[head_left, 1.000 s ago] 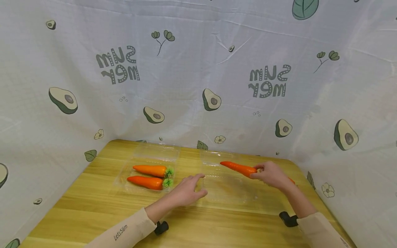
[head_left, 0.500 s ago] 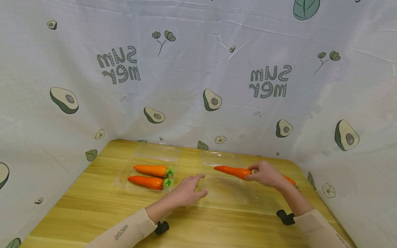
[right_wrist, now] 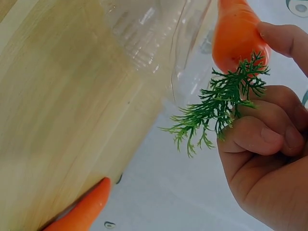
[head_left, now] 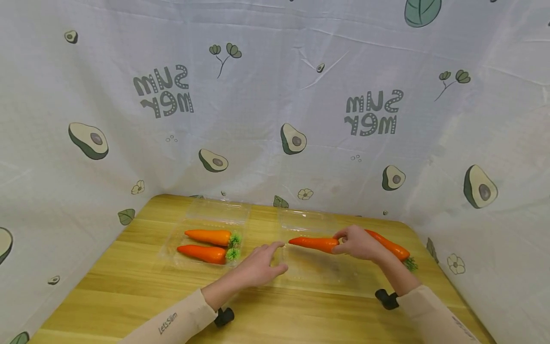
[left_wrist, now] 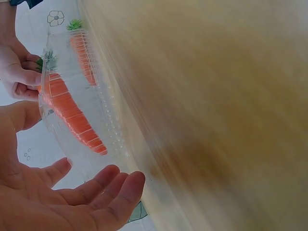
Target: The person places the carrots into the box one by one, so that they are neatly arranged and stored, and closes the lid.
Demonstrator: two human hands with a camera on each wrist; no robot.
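A carrot [head_left: 313, 244] with a green leafy top [right_wrist: 226, 101] is pinched near its thick end by my right hand [head_left: 358, 242]. It hangs over the right clear plastic box [head_left: 318, 270], tip pointing left. My left hand [head_left: 258, 266] is at the left side of that box, fingers spread and holding nothing; in the left wrist view its fingertips [left_wrist: 130, 185] are close to the clear wall. Another carrot [head_left: 388, 244] lies on the table to the right, partly behind my right hand and forearm.
To the left, a second clear box [head_left: 169, 251] with its lid raised holds an orange carrot [head_left: 208, 236] and a redder carrot [head_left: 202, 253], side by side. A printed white cloth [head_left: 258, 95] hangs behind the wooden table [head_left: 107, 286] and at its sides.
My right hand has carried the carrot left and lower over the right box, bringing more of the carrot on the right into sight. My left hand has stayed in place.
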